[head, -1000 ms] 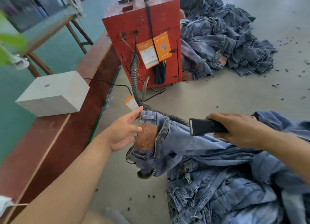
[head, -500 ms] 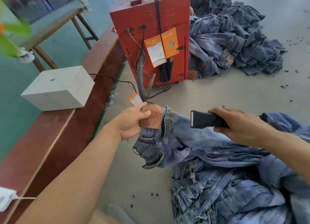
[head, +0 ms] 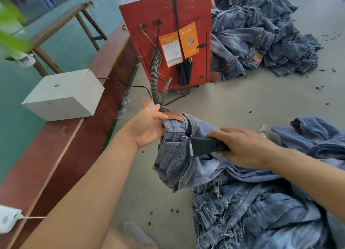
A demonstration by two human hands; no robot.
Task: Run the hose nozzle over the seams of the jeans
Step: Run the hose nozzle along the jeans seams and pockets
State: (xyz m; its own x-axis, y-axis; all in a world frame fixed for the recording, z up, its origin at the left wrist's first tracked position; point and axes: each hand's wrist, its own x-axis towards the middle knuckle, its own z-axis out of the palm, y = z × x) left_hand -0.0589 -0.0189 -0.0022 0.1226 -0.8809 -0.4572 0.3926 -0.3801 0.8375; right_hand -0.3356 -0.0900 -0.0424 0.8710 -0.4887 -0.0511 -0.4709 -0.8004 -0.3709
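Note:
A pair of blue jeans [head: 175, 155] hangs from my left hand [head: 147, 127], which grips the waistband just under the brown leather patch [head: 174, 116]. My right hand [head: 240, 146] grips the black hose nozzle [head: 203, 146], whose flat mouth points left and lies against the denim just below the waistband. A grey ribbed hose [head: 155, 77] runs from the red machine down behind my left hand; the stretch from there to the nozzle is hidden.
The red metal machine [head: 166, 15] stands on the grey floor ahead, with orange tags and black cables. One heap of jeans [head: 261, 43] lies behind it at right, another [head: 252, 211] below my right arm. A white box [head: 63, 93] sits on the reddish bench at left.
My left hand has lifted and turned the waistband so the jeans hang lower. My right hand has brought the nozzle down and left onto the denim.

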